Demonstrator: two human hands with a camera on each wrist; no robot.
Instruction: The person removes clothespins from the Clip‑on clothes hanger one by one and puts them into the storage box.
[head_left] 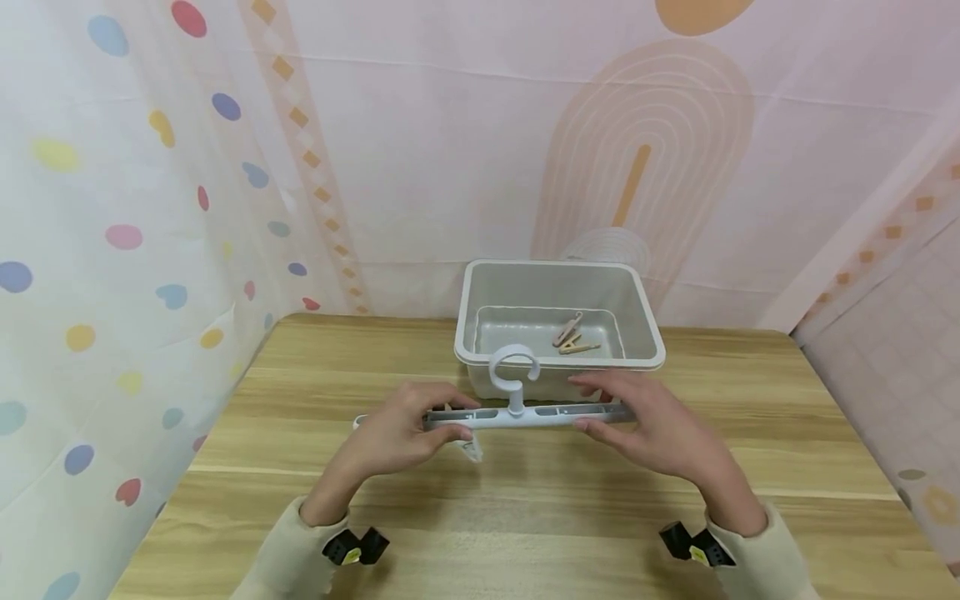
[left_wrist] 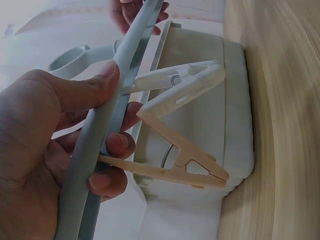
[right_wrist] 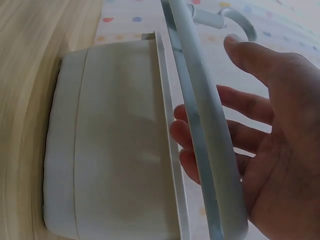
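**Steadied from both sides**

Above the table (head_left: pixel 487 521), before the bin (head_left: pixel 570 363), the hanger (head_left: pixel 527 420) sits gripped in the left hand (head_left: pixel 408 427), right hand (head_left: pixel 654 421) fingers loosely curled round it, likely for balance, leaving white clip (left_wrist: pixel 187 92) and tan clip (left_wrist: pixel 185 150) dangling.

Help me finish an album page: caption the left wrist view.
Left hand grips a hanger beside a white clip and peach clip, bin behind.

A wood-grained table (head_left: pixel 510 533) lies towards six o'clock. Behind hangs pale fabric (head_left: pixel 435 158), coloured dots (head_left: pixel 226 106) at ten, a tan arch (head_left: pixel 647 117) between one and two.
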